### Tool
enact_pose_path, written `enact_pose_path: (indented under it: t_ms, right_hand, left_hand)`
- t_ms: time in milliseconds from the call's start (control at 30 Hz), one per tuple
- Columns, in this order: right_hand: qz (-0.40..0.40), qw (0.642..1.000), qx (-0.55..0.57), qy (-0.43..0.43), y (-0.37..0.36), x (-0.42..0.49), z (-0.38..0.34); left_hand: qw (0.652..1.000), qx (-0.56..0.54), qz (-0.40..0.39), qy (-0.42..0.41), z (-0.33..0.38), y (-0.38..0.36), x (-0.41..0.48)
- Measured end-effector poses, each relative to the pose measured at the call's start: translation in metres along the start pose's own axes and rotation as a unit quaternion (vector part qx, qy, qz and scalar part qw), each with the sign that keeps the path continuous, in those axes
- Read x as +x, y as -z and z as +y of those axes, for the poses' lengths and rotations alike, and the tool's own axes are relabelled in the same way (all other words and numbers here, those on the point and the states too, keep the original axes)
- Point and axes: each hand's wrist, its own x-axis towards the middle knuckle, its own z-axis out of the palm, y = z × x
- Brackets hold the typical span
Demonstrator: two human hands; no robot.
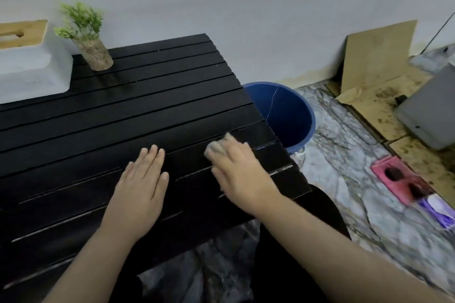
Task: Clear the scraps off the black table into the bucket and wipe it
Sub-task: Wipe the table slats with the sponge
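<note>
Right hand [236, 170] covers a blurred cloth [218, 147] (perhaps) on table [123, 110].

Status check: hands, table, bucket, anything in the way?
Left hand flat on black table, empty. Right hand pressing grey cloth near the right edge. Blue bucket beside that edge. Plant pot at far end.

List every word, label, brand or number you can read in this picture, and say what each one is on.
None can be read.
Tissue box, plant pot, blue bucket, cardboard: no print visible.
Pink object and purple packet on the floor: any print is too blurred to read.
</note>
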Motion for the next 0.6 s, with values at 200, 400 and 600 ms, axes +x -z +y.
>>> enact_pose_path:
  t_ms: [200,400,600]
  right_hand:
    - [-0.039,0.995,-0.052,0.07,0.042,-0.016,0.038]
    - [-0.018,0.998,-0.051,-0.015,0.02,-0.004,0.027]
    - [-0.078,0.97,0.013,0.23,0.007,0.06,0.026]
  left_hand:
    - [0.999,0.029,-0.014,0.012,0.014,-0.012,-0.008]
    - [0.999,-0.038,0.009,0.012,0.011,-0.002,-0.002]
    - [0.997,-0.004,0.056,0.044,-0.045,0.027,0.069]
